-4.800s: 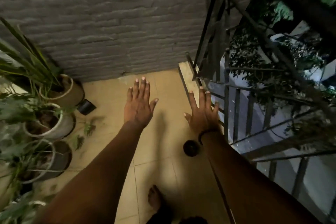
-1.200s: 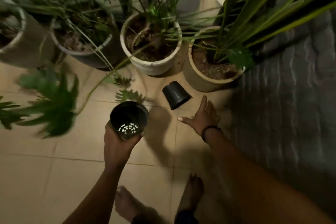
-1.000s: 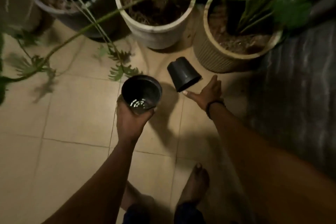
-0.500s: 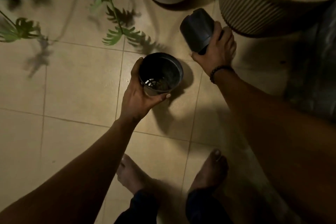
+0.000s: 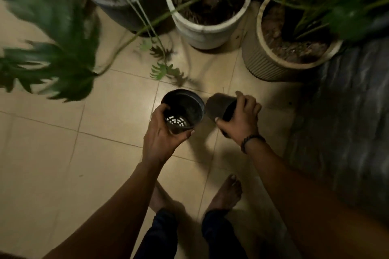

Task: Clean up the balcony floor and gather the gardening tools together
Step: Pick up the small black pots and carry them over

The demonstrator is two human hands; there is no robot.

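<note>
My left hand grips a small black plastic nursery pot from below, its mouth facing up so the slotted bottom shows. My right hand grips a second black nursery pot, lifted off the floor and tipped with its base toward the first pot. The two pots are almost side by side above the beige tiled floor.
A white planter, a ribbed beige planter and a dark planter stand along the top. Green fronds hang in at left. A grey brick wall runs down the right. My bare feet stand below.
My right hand has lifted the fallen black pot off the floor beside the ribbed planter and brought it next to the pot in my left hand. The view has risen.
</note>
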